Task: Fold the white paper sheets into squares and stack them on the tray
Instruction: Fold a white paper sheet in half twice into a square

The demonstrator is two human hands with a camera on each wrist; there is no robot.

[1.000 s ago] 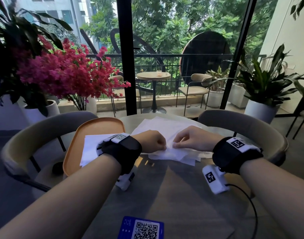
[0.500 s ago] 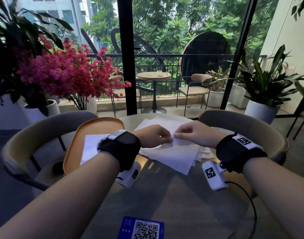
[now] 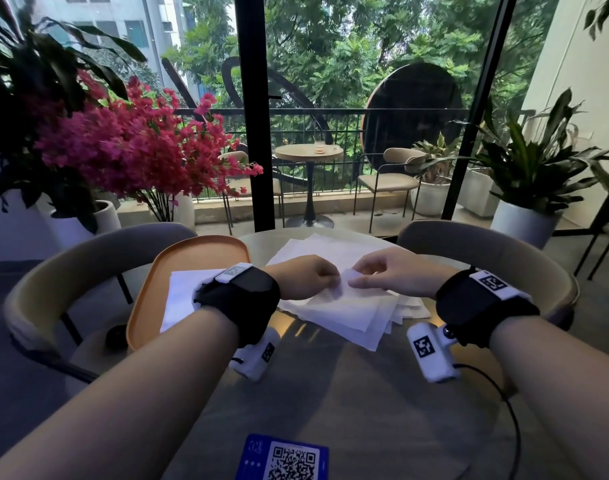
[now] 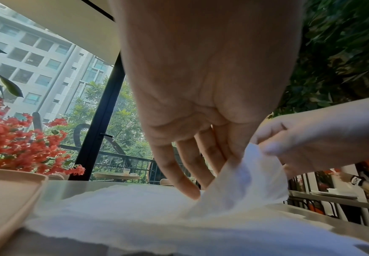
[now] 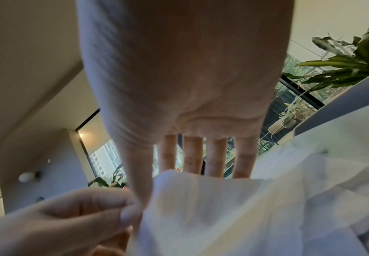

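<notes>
A loose pile of white paper sheets (image 3: pixel 351 317) lies on the round table, just right of an orange tray (image 3: pixel 195 252). The tray holds a flat white sheet (image 3: pixel 182 296), partly hidden by my left wrist. Both hands meet over the middle of the pile. My left hand (image 3: pixel 334 284) and right hand (image 3: pixel 353 280) each pinch a raised corner of the top sheet (image 4: pixel 243 175). In the right wrist view, my right thumb lies in front of that sheet (image 5: pixel 201 207) and the fingers (image 5: pixel 214 155) stand behind it. The left hand (image 5: pixel 124 213) pinches its edge.
A blue QR card (image 3: pixel 285 459) lies at the table's near edge. A cable (image 3: pixel 504 403) trails from my right wrist camera. Curved chair backs (image 3: pixel 486 244) ring the far side of the table. Pink flowers (image 3: pixel 123 147) and potted plants stand behind.
Both hands moved away from me, from the pile's near edge to its middle. The top sheet spread out flat toward me, and one of its corners now stands raised between the fingers.
</notes>
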